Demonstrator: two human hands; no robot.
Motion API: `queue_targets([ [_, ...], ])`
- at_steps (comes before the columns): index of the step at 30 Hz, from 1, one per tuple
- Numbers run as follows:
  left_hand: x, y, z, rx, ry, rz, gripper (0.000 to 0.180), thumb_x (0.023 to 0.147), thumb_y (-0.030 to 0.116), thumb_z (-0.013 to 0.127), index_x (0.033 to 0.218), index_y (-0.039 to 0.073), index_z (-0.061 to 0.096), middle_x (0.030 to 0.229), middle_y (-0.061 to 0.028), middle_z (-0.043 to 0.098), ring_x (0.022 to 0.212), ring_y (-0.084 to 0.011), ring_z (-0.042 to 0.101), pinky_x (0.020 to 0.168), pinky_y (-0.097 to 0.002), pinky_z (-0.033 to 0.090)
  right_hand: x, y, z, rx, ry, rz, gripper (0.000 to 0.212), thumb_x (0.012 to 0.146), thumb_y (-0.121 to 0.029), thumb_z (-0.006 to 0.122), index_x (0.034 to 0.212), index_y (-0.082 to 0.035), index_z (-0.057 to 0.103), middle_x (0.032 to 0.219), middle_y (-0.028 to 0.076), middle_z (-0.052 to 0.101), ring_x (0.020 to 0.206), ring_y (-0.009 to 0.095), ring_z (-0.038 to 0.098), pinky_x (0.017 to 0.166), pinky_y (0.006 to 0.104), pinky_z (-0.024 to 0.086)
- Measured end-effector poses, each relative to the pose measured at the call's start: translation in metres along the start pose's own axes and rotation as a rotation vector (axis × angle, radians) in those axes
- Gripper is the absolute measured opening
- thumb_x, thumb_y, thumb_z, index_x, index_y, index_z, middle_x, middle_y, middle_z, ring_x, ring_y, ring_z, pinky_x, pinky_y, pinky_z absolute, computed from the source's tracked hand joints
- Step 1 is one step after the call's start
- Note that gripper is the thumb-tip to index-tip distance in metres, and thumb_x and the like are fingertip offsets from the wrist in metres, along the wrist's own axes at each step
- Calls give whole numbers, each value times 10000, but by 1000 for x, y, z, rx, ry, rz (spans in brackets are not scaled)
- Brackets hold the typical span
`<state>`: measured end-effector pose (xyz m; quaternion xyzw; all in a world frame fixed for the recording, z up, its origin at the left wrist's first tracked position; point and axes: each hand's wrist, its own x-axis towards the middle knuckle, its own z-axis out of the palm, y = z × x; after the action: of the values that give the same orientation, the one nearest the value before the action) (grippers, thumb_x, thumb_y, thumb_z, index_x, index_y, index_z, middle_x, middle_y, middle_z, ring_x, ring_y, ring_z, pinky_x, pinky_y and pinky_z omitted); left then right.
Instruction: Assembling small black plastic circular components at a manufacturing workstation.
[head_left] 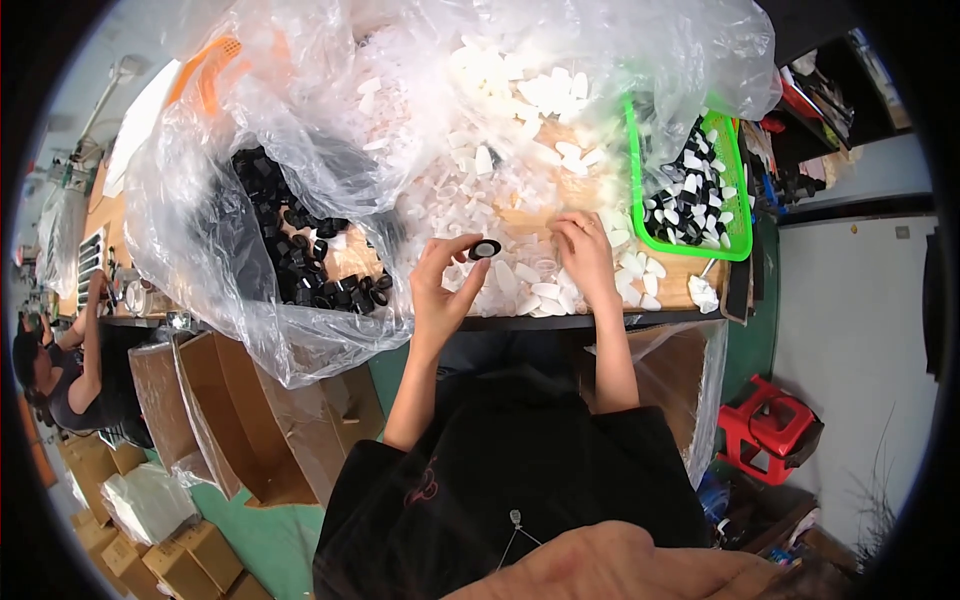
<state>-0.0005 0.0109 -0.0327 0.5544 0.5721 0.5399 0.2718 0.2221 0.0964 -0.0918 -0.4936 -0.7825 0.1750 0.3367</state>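
Between thumb and fingers, my left hand (440,287) pinches a round black cap (485,249) with a pale centre, held above the table's front part. To its right, my right hand (585,250) reaches over the heap with its fingers curled together; what they hold, if anything, is hidden. Beneath and around both hands lie many small translucent plastic pieces (455,205). White oval plastic pieces (545,291) are scattered among them near the front edge. Several black caps (345,295) lie left of my left hand, in an opened clear plastic bag (270,335).
At the right stands a green basket (637,190) of mixed black and white pieces. More clear plastic film (700,50) covers the back. Open cardboard boxes (245,425) stand below the left front edge. A red stool (770,430) is at the right; another person (75,370) works far left.
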Motion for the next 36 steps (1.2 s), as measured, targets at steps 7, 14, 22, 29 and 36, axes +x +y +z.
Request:
queue_targets([
  [7,0,-5,11,-31,-62,-34,289,822,5,733,1107,7,688,860,-50,634,723,-108,540,690,-251,456,12,0,6,-195,-21,-95,106,768,24,659,854,-36,674,1005,66,650,958,288,585,835,386,486],
  [14,-5,-8,17,-224,-72,-223,267,882,-26,680,1149,-15,666,989,-91,672,736,-143,680,710,-248,544,16,-13,-2,-287,-23,-85,156,750,21,661,898,-29,649,1049,79,641,972,298,586,842,397,491],
  [22,-13,-12,19,-341,-116,-200,285,915,-31,646,1200,-36,642,1113,-90,653,924,-132,663,812,-240,538,-2,-92,-13,84,24,-377,228,780,37,689,986,-59,675,1014,64,638,939,280,625,781,378,531],
  [29,-20,1,16,-405,-57,-152,213,901,-5,675,1112,-20,699,1075,-103,656,969,-166,661,841,-272,554,-14,-98,-19,473,-33,-135,200,822,4,719,1012,-41,679,963,88,647,913,268,647,791,340,527],
  [36,-31,12,21,-250,20,-4,192,858,-37,692,1042,5,730,955,-104,689,846,-170,678,745,-269,550,-32,-95,-16,841,-145,182,226,882,28,689,1105,31,654,990,56,607,926,132,629,802,244,505],
])
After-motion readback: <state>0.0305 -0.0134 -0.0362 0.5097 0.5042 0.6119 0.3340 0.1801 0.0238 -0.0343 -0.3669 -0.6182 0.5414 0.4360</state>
